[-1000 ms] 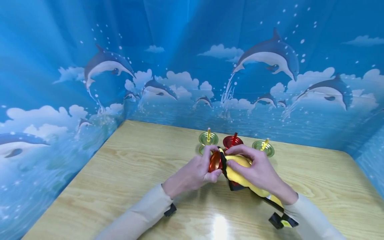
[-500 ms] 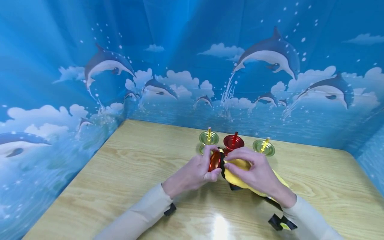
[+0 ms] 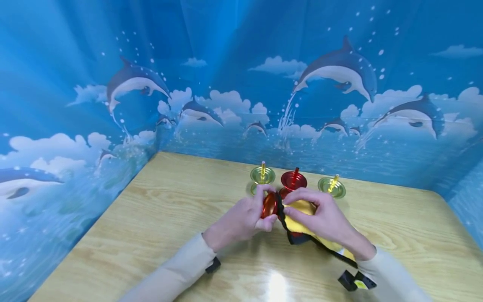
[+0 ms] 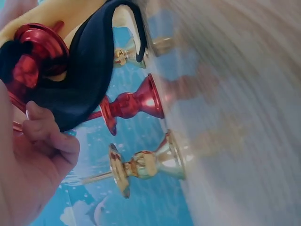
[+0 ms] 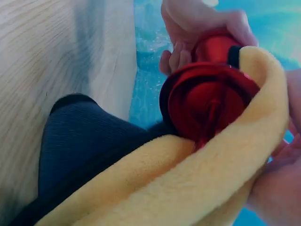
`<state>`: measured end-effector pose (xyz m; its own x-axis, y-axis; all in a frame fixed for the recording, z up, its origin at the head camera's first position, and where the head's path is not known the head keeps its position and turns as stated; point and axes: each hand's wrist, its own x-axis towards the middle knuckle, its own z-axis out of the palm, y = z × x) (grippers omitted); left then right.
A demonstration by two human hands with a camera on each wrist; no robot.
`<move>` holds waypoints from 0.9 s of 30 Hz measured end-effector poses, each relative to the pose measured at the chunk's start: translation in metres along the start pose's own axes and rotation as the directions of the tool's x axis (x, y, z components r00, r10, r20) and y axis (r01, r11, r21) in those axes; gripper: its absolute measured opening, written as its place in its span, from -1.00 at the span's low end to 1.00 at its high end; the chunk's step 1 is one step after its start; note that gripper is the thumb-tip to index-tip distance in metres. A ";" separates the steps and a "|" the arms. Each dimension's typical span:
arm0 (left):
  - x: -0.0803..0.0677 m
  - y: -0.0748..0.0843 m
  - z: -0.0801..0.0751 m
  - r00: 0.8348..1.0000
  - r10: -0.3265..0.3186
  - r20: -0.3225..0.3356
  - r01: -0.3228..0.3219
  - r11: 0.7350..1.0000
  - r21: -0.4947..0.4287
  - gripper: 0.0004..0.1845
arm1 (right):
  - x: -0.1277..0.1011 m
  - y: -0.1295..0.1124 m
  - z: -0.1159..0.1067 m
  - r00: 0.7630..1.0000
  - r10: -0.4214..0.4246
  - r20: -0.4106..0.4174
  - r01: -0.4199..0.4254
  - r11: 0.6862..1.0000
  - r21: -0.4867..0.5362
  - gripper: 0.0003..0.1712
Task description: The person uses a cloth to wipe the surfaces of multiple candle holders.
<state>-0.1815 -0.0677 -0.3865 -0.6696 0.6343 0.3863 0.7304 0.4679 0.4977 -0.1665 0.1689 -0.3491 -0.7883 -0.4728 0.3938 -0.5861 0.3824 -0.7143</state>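
Observation:
My left hand (image 3: 241,220) grips a red metallic candlestick (image 3: 269,205) by its base, holding it tilted sideways above the table. A cloth, fuzzy yellow on one side and dark on the other (image 5: 155,188), wraps over the candlestick's stem. My right hand (image 3: 326,218) pinches this cloth against the candlestick just right of the base. In the right wrist view the candlestick's round dish (image 5: 207,99) and its spike point toward that camera, partly covered by a yellow fold. The cloth's dark side (image 4: 89,70) hangs down in the left wrist view.
Behind the hands, a row stands upright on the wooden table (image 3: 181,188): a gold candlestick (image 3: 263,174), a red candlestick (image 3: 294,179) and another gold candlestick (image 3: 332,186). A blue dolphin-print curtain (image 3: 234,84) borders the table's back and left.
The cloth shifts over the candlestick as my right fingers move slightly along it. Its lower edge now shows more dark underside than half a second ago. My left hand keeps its grip on the base.

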 end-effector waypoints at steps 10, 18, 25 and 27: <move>0.001 -0.010 0.000 0.997 -0.073 -0.004 0.070 0.975 -0.213 -0.25 | -0.002 -0.005 -0.018 0.952 -0.205 -0.228 0.177 0.975 -0.138 -0.66; 0.002 -0.012 -0.002 0.974 -0.203 -0.100 0.153 0.917 -0.367 0.01 | -0.010 -0.007 -0.053 0.863 -0.115 -0.491 0.100 0.993 -0.057 -0.72; 0.011 0.001 -0.004 0.870 -0.473 -0.142 0.249 0.668 -0.702 -0.29 | -0.018 0.001 -0.053 0.849 -0.094 -0.519 0.084 0.996 -0.043 -0.71; 0.016 0.006 -0.003 0.837 -0.534 -0.124 0.236 0.556 -0.797 -0.41 | -0.019 0.004 -0.046 0.844 -0.159 -0.512 0.142 0.987 -0.072 -0.71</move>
<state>-0.1880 -0.0567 -0.3751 -0.9666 0.2048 0.1537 0.1399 -0.0807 0.9869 -0.1623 0.2158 -0.3324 -0.6682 -0.0534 0.7421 -0.7041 0.3676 -0.6075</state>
